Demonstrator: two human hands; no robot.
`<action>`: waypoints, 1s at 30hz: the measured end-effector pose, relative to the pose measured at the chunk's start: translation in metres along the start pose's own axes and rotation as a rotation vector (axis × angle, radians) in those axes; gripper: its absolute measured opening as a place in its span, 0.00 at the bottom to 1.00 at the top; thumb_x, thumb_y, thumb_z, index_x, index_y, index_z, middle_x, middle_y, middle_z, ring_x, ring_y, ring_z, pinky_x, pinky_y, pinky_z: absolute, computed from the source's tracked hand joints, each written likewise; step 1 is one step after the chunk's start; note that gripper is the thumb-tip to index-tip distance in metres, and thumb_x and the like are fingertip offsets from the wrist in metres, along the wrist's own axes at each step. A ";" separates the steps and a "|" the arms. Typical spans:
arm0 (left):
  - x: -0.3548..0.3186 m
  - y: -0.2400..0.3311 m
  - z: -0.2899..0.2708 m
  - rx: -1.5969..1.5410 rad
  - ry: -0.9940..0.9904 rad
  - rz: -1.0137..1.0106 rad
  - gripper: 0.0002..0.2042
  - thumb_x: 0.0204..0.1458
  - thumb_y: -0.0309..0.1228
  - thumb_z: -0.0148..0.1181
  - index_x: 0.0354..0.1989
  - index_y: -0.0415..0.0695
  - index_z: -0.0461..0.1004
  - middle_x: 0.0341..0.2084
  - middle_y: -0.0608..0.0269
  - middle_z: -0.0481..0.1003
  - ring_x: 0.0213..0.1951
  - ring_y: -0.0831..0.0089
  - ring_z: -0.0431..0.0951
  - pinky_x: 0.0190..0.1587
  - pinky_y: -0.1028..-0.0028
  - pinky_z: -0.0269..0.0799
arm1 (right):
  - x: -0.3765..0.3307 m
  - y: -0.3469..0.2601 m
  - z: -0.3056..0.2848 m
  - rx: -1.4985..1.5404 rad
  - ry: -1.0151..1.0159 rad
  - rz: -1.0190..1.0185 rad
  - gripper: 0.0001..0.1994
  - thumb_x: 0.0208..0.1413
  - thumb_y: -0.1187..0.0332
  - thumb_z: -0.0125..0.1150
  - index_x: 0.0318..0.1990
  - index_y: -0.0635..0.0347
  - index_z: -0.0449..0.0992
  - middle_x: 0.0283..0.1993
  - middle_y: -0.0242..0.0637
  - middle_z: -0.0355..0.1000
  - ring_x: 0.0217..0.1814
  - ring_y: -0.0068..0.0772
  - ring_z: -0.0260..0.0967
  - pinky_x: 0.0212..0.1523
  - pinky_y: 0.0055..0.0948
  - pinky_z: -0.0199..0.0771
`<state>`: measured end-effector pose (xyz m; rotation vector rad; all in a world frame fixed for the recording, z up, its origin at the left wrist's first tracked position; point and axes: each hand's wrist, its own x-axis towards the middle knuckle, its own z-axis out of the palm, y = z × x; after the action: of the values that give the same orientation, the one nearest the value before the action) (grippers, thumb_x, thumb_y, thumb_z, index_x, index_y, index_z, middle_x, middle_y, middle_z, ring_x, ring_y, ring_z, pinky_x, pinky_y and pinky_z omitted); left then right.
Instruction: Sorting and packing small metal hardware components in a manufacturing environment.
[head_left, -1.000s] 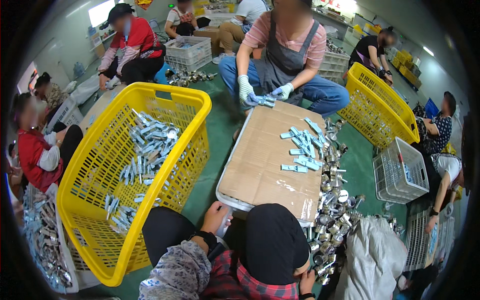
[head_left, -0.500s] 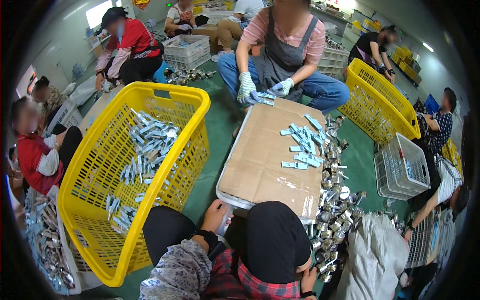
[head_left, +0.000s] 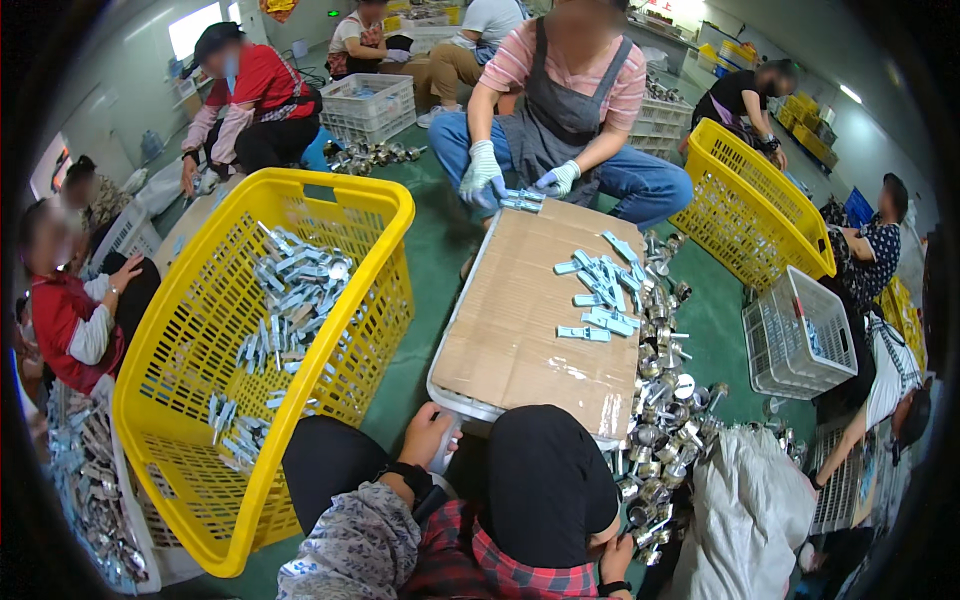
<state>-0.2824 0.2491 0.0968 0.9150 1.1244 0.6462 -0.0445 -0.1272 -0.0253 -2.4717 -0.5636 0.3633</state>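
My left hand [head_left: 427,432] is closed around a pale leg-like piece [head_left: 446,449] under the near left corner of a low table [head_left: 520,320] topped with brown cardboard. Beside my right knee, my right hand [head_left: 614,562] is low down, its fingers partly hidden, close to a heap of shiny metal parts with round heads and stems [head_left: 665,440]. Light-blue clip-like pieces [head_left: 600,285] lie in a loose cluster on the cardboard's right side. Across the table, a person's gloved hands [head_left: 484,175] are at a small row of similar blue pieces [head_left: 522,200].
A big yellow basket [head_left: 395,215] with many blue pieces stands at my left. White sacking [head_left: 745,500] lies at my right. Farther right are another yellow basket [head_left: 750,190] and a white crate [head_left: 795,340]. Several other people work around the room.
The gloved hands opposite have shifted slightly at the row of blue pieces. At the far left, a person in red has raised a hand. My hands stay where they were.
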 end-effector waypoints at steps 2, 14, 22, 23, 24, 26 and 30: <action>-0.001 0.002 -0.001 0.007 -0.023 -0.028 0.07 0.49 0.28 0.47 0.37 0.41 0.64 0.23 0.57 0.70 0.19 0.75 0.71 0.18 0.78 0.68 | -0.004 0.001 0.002 -0.020 0.084 -0.129 0.08 0.50 0.70 0.47 0.28 0.68 0.60 0.28 0.52 0.61 0.32 0.53 0.60 0.35 0.40 0.59; -0.003 0.005 -0.001 -0.006 -0.017 -0.024 0.07 0.49 0.28 0.46 0.36 0.42 0.64 0.26 0.58 0.70 0.22 0.75 0.72 0.18 0.79 0.67 | -0.010 -0.030 -0.009 0.021 -0.022 0.011 0.08 0.50 0.71 0.45 0.31 0.69 0.62 0.30 0.56 0.63 0.36 0.57 0.61 0.37 0.41 0.60; -0.003 0.008 0.004 0.009 -0.031 -0.040 0.07 0.49 0.28 0.46 0.36 0.42 0.64 0.25 0.59 0.70 0.19 0.76 0.70 0.17 0.79 0.66 | 0.010 -0.015 -0.009 0.027 0.017 0.025 0.08 0.50 0.71 0.47 0.30 0.70 0.61 0.31 0.54 0.60 0.35 0.56 0.59 0.37 0.42 0.59; -0.003 0.007 0.003 0.008 -0.030 -0.029 0.07 0.50 0.29 0.45 0.37 0.42 0.64 0.23 0.58 0.70 0.17 0.76 0.68 0.17 0.79 0.65 | 0.007 -0.018 -0.008 -0.012 0.005 0.013 0.09 0.50 0.71 0.47 0.30 0.70 0.61 0.32 0.54 0.60 0.35 0.57 0.59 0.37 0.42 0.59; -0.003 0.006 0.004 0.007 -0.030 -0.021 0.08 0.51 0.30 0.45 0.37 0.42 0.63 0.21 0.58 0.70 0.15 0.77 0.66 0.17 0.79 0.64 | 0.005 -0.020 -0.008 -0.053 -0.006 0.001 0.09 0.50 0.71 0.47 0.30 0.70 0.61 0.32 0.54 0.60 0.36 0.57 0.59 0.37 0.42 0.59; -0.001 0.003 0.003 0.008 -0.032 -0.010 0.08 0.51 0.30 0.45 0.37 0.42 0.63 0.21 0.58 0.70 0.15 0.77 0.66 0.17 0.79 0.64 | 0.000 -0.022 -0.007 -0.042 0.029 -0.042 0.09 0.50 0.70 0.47 0.30 0.70 0.62 0.31 0.55 0.61 0.36 0.58 0.59 0.36 0.43 0.59; -0.004 0.007 0.005 0.011 -0.029 -0.011 0.08 0.51 0.30 0.45 0.37 0.42 0.63 0.22 0.58 0.70 0.15 0.77 0.66 0.17 0.79 0.64 | -0.004 -0.024 -0.009 -0.028 0.004 -0.041 0.09 0.51 0.70 0.46 0.29 0.70 0.63 0.30 0.56 0.63 0.35 0.58 0.60 0.36 0.43 0.59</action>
<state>-0.2791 0.2476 0.1059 0.9244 1.1076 0.6163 -0.0514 -0.1156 -0.0033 -2.4827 -0.6212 0.3366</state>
